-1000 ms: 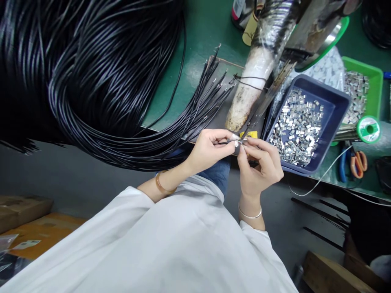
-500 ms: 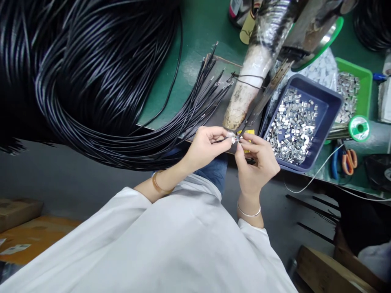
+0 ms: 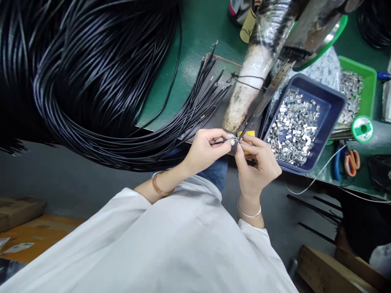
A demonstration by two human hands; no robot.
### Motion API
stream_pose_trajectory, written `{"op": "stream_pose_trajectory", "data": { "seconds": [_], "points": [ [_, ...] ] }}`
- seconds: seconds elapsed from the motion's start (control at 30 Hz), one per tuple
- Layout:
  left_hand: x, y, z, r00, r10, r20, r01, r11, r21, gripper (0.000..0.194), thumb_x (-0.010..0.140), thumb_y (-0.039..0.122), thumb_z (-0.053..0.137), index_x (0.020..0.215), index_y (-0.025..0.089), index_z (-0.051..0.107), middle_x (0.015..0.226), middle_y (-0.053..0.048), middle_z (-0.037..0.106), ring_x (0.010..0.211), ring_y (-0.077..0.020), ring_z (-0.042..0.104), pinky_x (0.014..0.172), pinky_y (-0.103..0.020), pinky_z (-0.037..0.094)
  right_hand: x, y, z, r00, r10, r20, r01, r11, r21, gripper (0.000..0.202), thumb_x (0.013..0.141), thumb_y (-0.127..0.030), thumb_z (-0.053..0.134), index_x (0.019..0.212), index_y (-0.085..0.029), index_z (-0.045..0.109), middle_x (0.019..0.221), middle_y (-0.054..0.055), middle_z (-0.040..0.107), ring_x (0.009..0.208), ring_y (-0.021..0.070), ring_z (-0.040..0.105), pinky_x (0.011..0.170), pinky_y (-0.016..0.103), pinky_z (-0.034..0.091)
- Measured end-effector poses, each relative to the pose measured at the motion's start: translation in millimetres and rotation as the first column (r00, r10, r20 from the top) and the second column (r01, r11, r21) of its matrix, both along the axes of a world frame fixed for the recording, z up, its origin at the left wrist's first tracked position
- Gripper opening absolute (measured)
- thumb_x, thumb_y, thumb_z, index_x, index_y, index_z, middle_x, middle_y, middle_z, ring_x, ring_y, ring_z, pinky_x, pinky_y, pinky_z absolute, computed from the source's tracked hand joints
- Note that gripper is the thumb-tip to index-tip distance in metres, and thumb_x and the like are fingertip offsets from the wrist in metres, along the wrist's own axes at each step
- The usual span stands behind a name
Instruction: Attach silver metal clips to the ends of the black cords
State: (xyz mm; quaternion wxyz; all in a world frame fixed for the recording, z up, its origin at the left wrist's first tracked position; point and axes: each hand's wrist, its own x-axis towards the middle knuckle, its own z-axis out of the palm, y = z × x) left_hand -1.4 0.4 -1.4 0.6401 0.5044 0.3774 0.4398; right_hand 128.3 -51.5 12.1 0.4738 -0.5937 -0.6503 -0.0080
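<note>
A: Let's start at the left hand [image 3: 206, 148]: it's closed, thumb and fingers pinching a thin black cable [image 3: 218, 142], the tip reaching right.

B: And the right hand [image 3: 256, 162]?

A: Fingertips pinched too, right up at the cable's tip, gripping a small silvery piece [image 3: 235, 140]. That piece sits between the two hands, just right of the left fingertips. Its exact shape is too small to make out.

B: What's around them?

A: Just beyond the fingertips, a yellow piece [image 3: 249, 134], partly hidden. Farther up, the slanting white-wrapped cylinder [image 3: 244, 89], its blunt end pointing down close to the hands.

B: Over to the left, then!

A: A big curving cable bundle [image 3: 122, 142], sweeping in behind the left hand, its ends fanned out toward the far side over the green table [image 3: 195, 36].

B: Right side?

A: Just beside the right hand, the blue tray [image 3: 328, 118], with loose metal pieces [image 3: 293, 130] heaped inside. Beyond it on the right, a green tray [image 3: 369, 93] with more of them, then a green-rimmed spool [image 3: 364, 128].

B: Anything nearer?

A: An orange-handled tool [image 3: 351, 162], lying by the near edge of the table, right of the blue tray.
</note>
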Motion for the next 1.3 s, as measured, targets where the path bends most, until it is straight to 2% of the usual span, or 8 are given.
{"op": "stream_pose_trajectory", "data": {
  "seconds": [0.27, 0.63, 0.8, 0.9, 1.07, 1.13, 1.2, 1.3],
  "points": [
    [-2, -5, -2.4, 0.995, 0.068, -0.075, -0.06, 0.992, 0.107, 0.013, 0.08, 0.025, 0.066, 0.075, 0.014, 0.071, 0.06, 0.001, 0.055, 0.054, -0.0061, 0.044, 0.05, -0.019, 0.034, -2, -2, 3.2, 0.999, 0.004, -0.035, -0.005, 1.0, -0.024, 0.011, 0.079, -0.013, 0.069, 0.086, -0.021, 0.066, 0.103, 0.002, 0.074, 0.086, 0.014, 0.072, 0.06, 0.023, 0.059],
    [-5, -5, 1.9, 0.998, -0.055, 0.041, 0.056, 0.998, -0.023, 0.01, 0.075, 0.021, 0.066, 0.073, 0.012, 0.068, 0.06, 0.002, 0.058, 0.052, -0.0052, 0.048, 0.051, -0.018, 0.038, 6, -10, 9.2, 0.974, -0.041, -0.224, 0.013, 0.992, -0.125, 0.005, 0.085, -0.017, 0.062, 0.09, -0.02, 0.063, 0.092, 0.001, 0.073, 0.083, 0.0134, 0.071, 0.069, 0.028, 0.061],
    [-10, -12, 0.1, 0.992, -0.054, -0.11, 0.071, 0.985, 0.159, 0.012, 0.08, 0.02, 0.062, 0.075, 0.012, 0.069, 0.064, 0.0, 0.061, 0.057, -0.0064, 0.049, 0.053, -0.019, 0.037, 7, -14, 15.9, 0.996, -0.005, 0.086, 0.013, 0.995, -0.097, 0.013, 0.083, -0.015, 0.066, 0.093, -0.023, 0.069, 0.081, -0.001, 0.069, 0.076, 0.0105, 0.065, 0.07, 0.025, 0.055],
    [-11, -16, -0.4, 0.981, 0.005, -0.193, 0.048, 0.962, 0.268, 0.011, 0.08, 0.019, 0.062, 0.076, 0.013, 0.07, 0.066, 0.0, 0.062, 0.057, -0.0059, 0.047, 0.052, -0.019, 0.036, 2, -15, 12.6, 0.988, 0.04, 0.148, -0.016, 0.987, -0.161, 0.008, 0.085, -0.017, 0.065, 0.091, -0.022, 0.065, 0.079, -0.002, 0.068, 0.069, 0.0083, 0.065, 0.066, 0.02, 0.053],
    [-13, -14, 6.5, 0.985, -0.138, 0.104, 0.14, 0.99, -0.007, 0.01, 0.078, 0.022, 0.066, 0.077, 0.012, 0.063, 0.065, 0.001, 0.061, 0.053, -0.005, 0.051, 0.052, -0.018, 0.042, -3, -17, 5.0, 0.972, 0.082, -0.22, -0.155, 0.928, -0.339, 0.005, 0.091, -0.026, 0.057, 0.091, -0.021, 0.055, 0.072, -0.006, 0.064, 0.061, 0.0082, 0.067, 0.058, 0.018, 0.055],
    [-15, -12, 7.7, 0.959, -0.189, 0.213, 0.214, 0.972, -0.101, 0.014, 0.075, 0.024, 0.071, 0.076, 0.013, 0.062, 0.06, 0.003, 0.058, 0.049, -0.0039, 0.049, 0.049, -0.017, 0.04, -2, -15, 4.6, 0.95, 0.041, -0.308, -0.121, 0.962, -0.246, 0.004, 0.091, -0.026, 0.056, 0.092, -0.022, 0.055, 0.066, -0.007, 0.062, 0.054, 0.0078, 0.064, 0.05, 0.018, 0.052],
    [-15, -9, 6.1, 0.954, -0.165, 0.25, 0.208, 0.965, -0.158, 0.017, 0.072, 0.024, 0.075, 0.076, 0.012, 0.064, 0.055, 0.005, 0.056, 0.047, -0.0029, 0.046, 0.046, -0.016, 0.037, 0, -12, 5.7, 0.948, -0.061, -0.313, 0.066, 0.998, 0.003, 0.004, 0.089, -0.023, 0.059, 0.092, -0.021, 0.058, 0.068, -0.007, 0.062, 0.047, 0.0061, 0.06, 0.041, 0.017, 0.046],
    [-14, -7, 1.0, 0.963, -0.088, 0.255, 0.136, 0.975, -0.178, 0.015, 0.071, 0.023, 0.076, 0.078, 0.011, 0.071, 0.061, 0.002, 0.063, 0.053, -0.0036, 0.053, 0.054, -0.016, 0.043, 3, -6, 7.9, 0.937, -0.047, -0.345, 0.176, 0.919, 0.354, 0.01, 0.088, -0.024, 0.06, 0.098, -0.023, 0.059, 0.067, -0.009, 0.06, 0.039, 0.0042, 0.051, 0.041, 0.02, 0.047]
  ]
}}
